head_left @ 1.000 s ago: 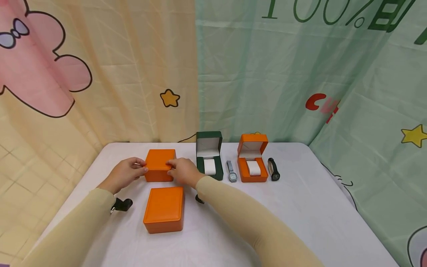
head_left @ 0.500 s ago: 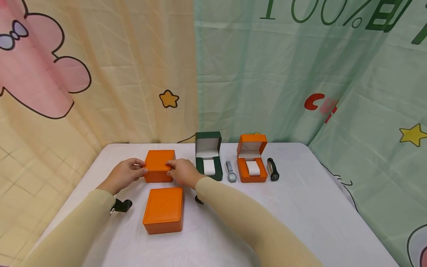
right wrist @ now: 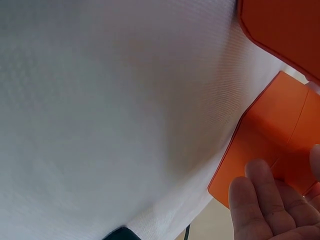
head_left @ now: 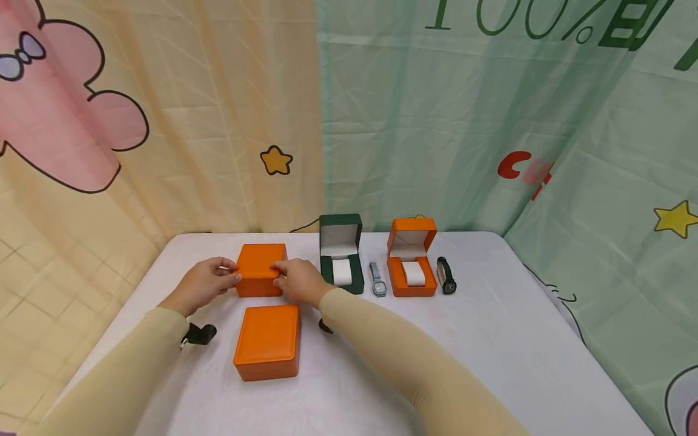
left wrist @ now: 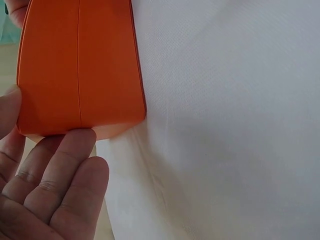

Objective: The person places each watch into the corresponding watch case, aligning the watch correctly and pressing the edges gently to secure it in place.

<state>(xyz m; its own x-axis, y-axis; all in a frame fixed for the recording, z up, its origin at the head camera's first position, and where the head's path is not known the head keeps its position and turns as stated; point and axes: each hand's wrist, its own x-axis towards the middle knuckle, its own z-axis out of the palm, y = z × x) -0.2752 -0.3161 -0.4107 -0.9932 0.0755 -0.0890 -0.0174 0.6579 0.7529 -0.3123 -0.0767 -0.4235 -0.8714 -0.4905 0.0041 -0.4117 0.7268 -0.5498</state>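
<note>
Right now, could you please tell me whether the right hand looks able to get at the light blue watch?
Probably yes, but not straight across: the right hand holds the rear closed orange box, and the open green box stands between that hand and the light blue watch. Nothing covers the watch.

The held box (head_left: 257, 259) is solid orange, the tablecloth (head_left: 518, 321) white, the backdrop (head_left: 376, 139) peach and green with stars.
</note>
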